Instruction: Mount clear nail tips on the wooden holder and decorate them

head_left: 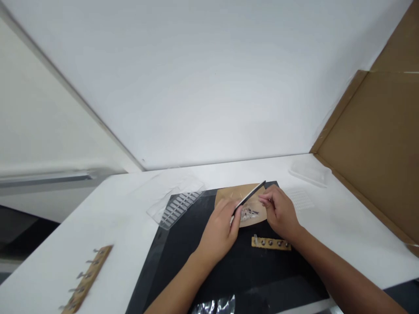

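A slim, straight strip (251, 194), pale-faced with dark edges, slants above the black mat's (262, 274) far edge, gripped by the left hand (220, 226). The right hand (281, 211) is pinched closed near its tip; on what, I cannot tell. Small bits (249, 213) lie on brown paper (225, 192).

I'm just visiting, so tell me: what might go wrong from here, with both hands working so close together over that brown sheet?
The left hand might bring the thin black-and-white stick against the nearby fingers of the right hand.

The small loose pieces on the flat brown sheet could scatter if brushed.

The right wrist is near the short yellow-brown bar with metal studs; a bump might shift it.
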